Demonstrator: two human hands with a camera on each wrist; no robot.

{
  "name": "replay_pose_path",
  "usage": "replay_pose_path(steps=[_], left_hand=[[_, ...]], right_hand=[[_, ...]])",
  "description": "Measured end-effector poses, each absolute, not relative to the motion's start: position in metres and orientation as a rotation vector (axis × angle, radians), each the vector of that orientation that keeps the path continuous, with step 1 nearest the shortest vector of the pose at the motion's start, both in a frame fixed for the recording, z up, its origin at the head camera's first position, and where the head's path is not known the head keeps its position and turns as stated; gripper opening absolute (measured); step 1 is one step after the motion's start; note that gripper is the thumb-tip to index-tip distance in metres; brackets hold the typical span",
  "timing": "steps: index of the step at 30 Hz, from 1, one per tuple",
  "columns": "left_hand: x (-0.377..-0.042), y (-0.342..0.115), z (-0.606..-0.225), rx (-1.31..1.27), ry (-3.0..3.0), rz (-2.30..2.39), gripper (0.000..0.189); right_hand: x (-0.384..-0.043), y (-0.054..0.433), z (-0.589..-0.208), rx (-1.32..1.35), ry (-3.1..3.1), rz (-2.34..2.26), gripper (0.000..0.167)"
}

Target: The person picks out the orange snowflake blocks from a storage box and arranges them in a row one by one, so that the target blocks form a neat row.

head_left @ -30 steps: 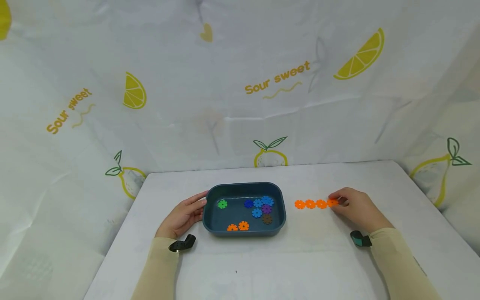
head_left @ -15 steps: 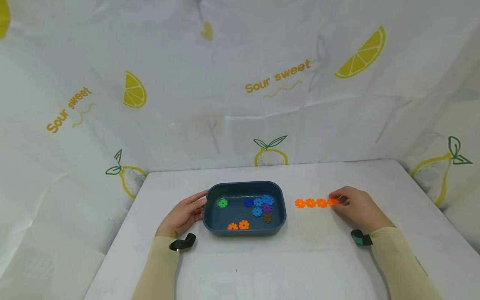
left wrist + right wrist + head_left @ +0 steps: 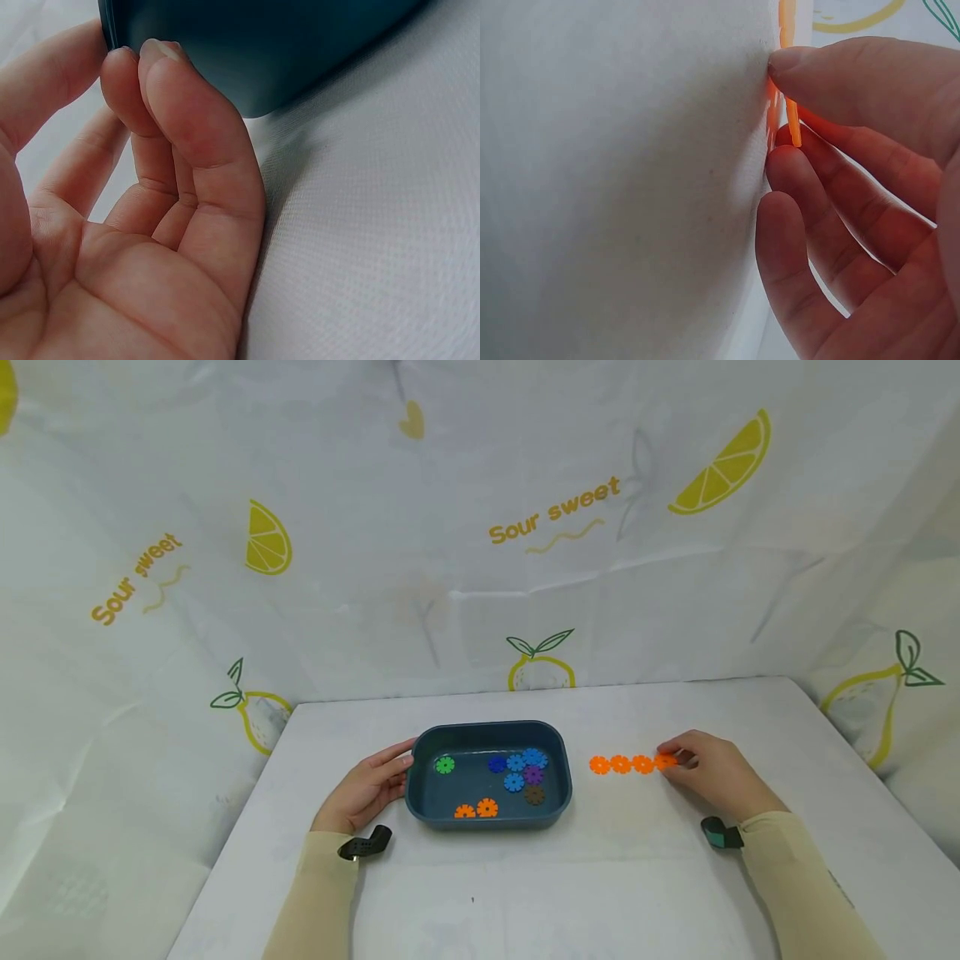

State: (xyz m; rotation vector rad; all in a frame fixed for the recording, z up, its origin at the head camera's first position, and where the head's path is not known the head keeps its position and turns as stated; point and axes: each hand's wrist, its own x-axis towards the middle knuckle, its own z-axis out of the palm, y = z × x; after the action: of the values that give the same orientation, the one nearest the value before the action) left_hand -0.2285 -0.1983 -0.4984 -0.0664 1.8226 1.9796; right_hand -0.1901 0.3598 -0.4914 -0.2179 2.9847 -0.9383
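Observation:
A dark blue tray stands mid-table. My left hand holds its left side, with a digit at the rim and curled fingertips against the outer wall. To the tray's right lies a row of orange notched building discs. At the right end of this row, my right hand pinches an orange disc between thumb and fingers. In the right wrist view that disc shows edge-on, close over the white tabletop; the fingers partly hide it.
Inside the tray are a green disc, two orange discs, a purple disc, a brown disc and several blue discs. A lemon-printed white cloth hangs behind the table.

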Motion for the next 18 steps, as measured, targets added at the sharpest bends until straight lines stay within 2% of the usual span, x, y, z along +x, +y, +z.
replay_pose_path(steps=[18], left_hand=[[-0.2301,-0.1993,-0.5015,-0.018,1.809,1.989,0.056]], right_hand=[[-0.1902,0.3615,-0.4939,-0.241,2.991,-0.93,0.029]])
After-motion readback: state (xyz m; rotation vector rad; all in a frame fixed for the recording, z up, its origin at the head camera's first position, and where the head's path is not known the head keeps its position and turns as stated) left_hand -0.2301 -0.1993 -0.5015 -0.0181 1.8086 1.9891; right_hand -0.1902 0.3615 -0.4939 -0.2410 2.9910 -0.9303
